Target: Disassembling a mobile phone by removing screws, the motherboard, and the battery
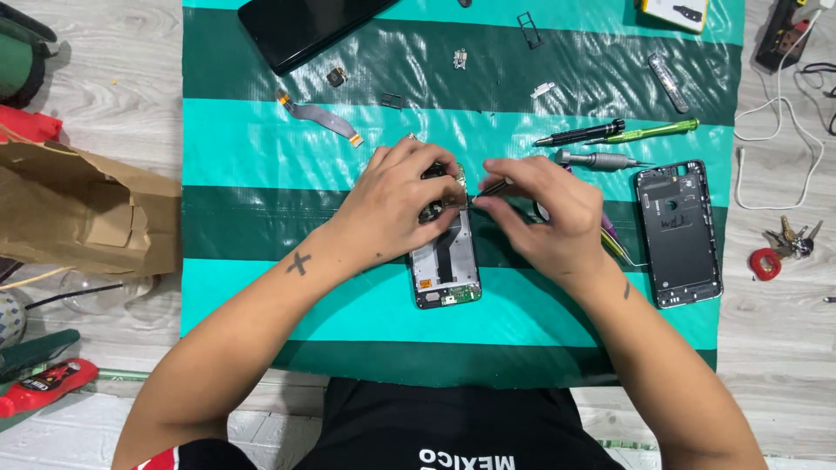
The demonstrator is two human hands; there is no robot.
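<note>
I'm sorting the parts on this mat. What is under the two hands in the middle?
An opened phone lies under the left hand and right hand; its lower half shows. Its top is covered, and so is most of the right hand's thin tool.

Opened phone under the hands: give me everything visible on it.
The opened phone lies flat on the green striped mat, long axis pointing away from the person, back cover off. A metal-looking frame surrounds exposed insides: a dark central strip and a small green board at the near end. Its far end is hidden under both hands. The left hand rests on the upper left part, fingers curled over it; the right hand holds a thin dark tool tipped toward the upper edge. Finer parts are too small to tell.
</note>
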